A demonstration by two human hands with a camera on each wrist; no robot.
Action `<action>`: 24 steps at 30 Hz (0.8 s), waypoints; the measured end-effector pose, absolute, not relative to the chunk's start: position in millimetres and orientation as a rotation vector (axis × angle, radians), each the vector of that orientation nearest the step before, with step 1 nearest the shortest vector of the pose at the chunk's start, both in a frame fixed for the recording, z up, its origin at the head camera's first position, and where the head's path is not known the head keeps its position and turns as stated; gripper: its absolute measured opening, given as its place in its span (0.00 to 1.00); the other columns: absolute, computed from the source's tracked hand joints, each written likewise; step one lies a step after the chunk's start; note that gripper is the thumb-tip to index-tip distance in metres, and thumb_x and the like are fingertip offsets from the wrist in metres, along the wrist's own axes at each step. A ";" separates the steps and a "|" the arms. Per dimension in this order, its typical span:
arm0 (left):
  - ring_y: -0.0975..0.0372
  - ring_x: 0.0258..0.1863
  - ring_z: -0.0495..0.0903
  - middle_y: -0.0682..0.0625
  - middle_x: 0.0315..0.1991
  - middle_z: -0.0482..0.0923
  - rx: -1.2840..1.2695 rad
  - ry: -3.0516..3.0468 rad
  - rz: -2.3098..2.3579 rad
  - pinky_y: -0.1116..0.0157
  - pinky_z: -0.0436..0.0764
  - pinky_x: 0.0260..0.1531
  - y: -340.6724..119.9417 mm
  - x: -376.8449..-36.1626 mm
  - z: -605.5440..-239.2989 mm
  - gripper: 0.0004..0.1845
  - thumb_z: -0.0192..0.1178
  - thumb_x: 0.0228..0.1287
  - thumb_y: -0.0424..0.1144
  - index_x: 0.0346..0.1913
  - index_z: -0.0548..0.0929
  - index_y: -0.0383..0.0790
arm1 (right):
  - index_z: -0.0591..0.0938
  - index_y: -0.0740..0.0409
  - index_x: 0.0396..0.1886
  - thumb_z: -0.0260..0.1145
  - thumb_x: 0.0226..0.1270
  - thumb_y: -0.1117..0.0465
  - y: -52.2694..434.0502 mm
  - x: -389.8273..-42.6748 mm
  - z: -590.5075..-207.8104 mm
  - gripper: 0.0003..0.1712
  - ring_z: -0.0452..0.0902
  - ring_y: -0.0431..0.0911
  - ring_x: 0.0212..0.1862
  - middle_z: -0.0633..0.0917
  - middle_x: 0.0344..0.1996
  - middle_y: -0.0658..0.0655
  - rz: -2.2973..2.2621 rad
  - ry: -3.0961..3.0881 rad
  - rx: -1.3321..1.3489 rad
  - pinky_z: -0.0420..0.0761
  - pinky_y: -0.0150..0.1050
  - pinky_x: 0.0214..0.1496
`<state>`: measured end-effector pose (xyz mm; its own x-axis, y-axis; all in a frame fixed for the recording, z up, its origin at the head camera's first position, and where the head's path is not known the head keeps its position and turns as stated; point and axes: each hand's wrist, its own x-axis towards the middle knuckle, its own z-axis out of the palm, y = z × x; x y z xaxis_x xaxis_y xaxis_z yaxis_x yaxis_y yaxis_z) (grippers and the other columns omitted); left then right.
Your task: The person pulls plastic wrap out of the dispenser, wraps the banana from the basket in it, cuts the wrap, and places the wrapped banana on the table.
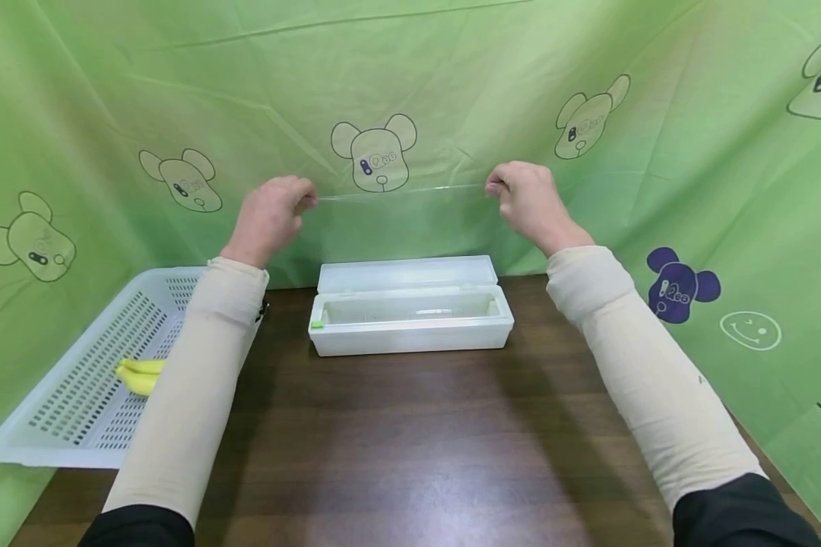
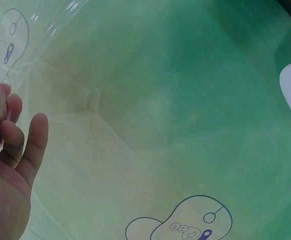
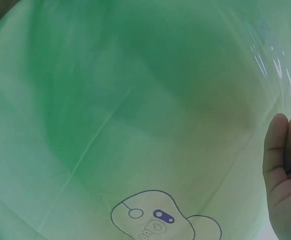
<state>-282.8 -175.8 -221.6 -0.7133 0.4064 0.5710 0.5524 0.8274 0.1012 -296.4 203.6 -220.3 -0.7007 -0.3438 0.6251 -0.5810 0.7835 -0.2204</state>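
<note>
Head view: left hand [image 1: 271,215] and right hand [image 1: 524,199] each pinch a top corner of clear film [image 1: 404,220], drawn up taut above the open dispenser box [image 1: 410,319] on the table [image 1: 410,448]. To do it well, I judge: keep pull even and level, corners well apart, so the film doesn't wrinkle or cling to itself.
</note>
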 end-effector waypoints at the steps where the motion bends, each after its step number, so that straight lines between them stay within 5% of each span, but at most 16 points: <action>1: 0.47 0.40 0.83 0.41 0.39 0.86 -0.700 -2.460 -0.353 0.50 0.82 0.40 -176.1 -283.2 -220.7 0.04 0.62 0.68 0.25 0.40 0.84 0.34 | 0.84 0.72 0.36 0.64 0.70 0.73 203.5 -296.5 -219.1 0.04 0.82 0.62 0.40 0.86 0.36 0.69 0.545 -2.398 0.687 0.76 0.56 0.53; 24: 0.46 0.41 0.82 0.40 0.40 0.85 -0.619 -2.480 -0.328 0.48 0.81 0.40 -175.7 -285.3 -186.3 0.04 0.60 0.71 0.28 0.42 0.84 0.34 | 0.84 0.72 0.35 0.64 0.71 0.71 200.8 -299.0 -188.5 0.06 0.82 0.62 0.40 0.86 0.34 0.68 0.521 -2.337 0.685 0.75 0.55 0.54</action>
<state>-285.3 -175.7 -186.3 -0.7382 0.3581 0.5717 0.4944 0.8638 0.0974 -299.0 200.8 -188.5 -0.6597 -0.3363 0.6721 -0.5901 0.7856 -0.1860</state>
